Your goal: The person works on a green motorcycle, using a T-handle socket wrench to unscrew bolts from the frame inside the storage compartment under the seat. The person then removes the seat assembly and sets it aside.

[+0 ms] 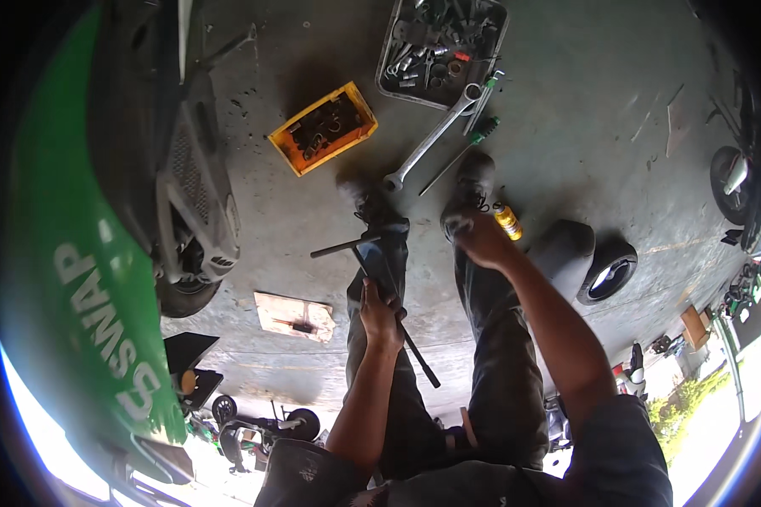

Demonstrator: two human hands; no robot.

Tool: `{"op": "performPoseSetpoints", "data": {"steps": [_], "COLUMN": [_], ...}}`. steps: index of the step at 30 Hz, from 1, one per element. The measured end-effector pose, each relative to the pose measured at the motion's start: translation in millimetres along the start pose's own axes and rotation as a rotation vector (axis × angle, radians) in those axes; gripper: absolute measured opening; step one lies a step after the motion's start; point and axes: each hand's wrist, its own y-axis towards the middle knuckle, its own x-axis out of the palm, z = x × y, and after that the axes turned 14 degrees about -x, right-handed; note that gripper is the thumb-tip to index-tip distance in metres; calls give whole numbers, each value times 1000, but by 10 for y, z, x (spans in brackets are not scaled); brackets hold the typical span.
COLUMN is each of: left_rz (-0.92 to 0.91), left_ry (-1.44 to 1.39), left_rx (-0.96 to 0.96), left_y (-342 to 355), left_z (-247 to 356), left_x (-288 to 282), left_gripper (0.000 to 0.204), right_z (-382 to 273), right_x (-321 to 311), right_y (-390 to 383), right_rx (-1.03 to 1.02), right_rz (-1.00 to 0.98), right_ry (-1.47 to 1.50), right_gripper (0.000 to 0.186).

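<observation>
My left hand (380, 319) is closed round the shaft of a dark T-handle wrench (418, 357). Its crossbar points up and away in front of my left shin, and the long end slants down to the right. My right hand (479, 240) is at my right shin, just above the shoe. Its fingers are smeared and partly turned away, so I cannot make out whether they hold anything. A small yellow bottle (507, 221) stands by that hand. Beyond my feet lie a large combination wrench (435, 138) and a green-handled screwdriver (484, 129).
A grey metal tray (385, 59) full of sockets and tools is at the far side, with a yellow bin (373, 128) left of it. A green scooter (101, 279) fills the left. Cardboard (271, 313) lies nearby; a tyre (624, 275) is at right.
</observation>
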Motion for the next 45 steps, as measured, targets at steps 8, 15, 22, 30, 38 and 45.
{"op": "performPoseSetpoints", "data": {"steps": [8,15,22,30,38,45], "left_rz": [31,-27,-31,102,-12,1], "left_ry": [173,201,259,-25,-143,-198], "left_rx": [-339,-369,-125,-104,-190,-103], "left_y": [636,699,758,716,724,752], "left_z": [-702,-575,-379,15,89,48], "left_x": [-109,255,280,277,122,88], "left_gripper": [19,13,14,19,22,17], "right_z": [1011,1683,1202,226,-222,-303], "right_x": [-778,-422,-310,440,654,830], "right_y": [2688,3086,2815,1438,1201,1912], "right_rx": [-190,-27,-93,-364,-212,-300], "right_rz": [-60,437,367,-648,-957,-973], "right_ry": [-1183,-1310,-981,-11,91,-119], "right_gripper": [24,26,26,22,26,26]}}
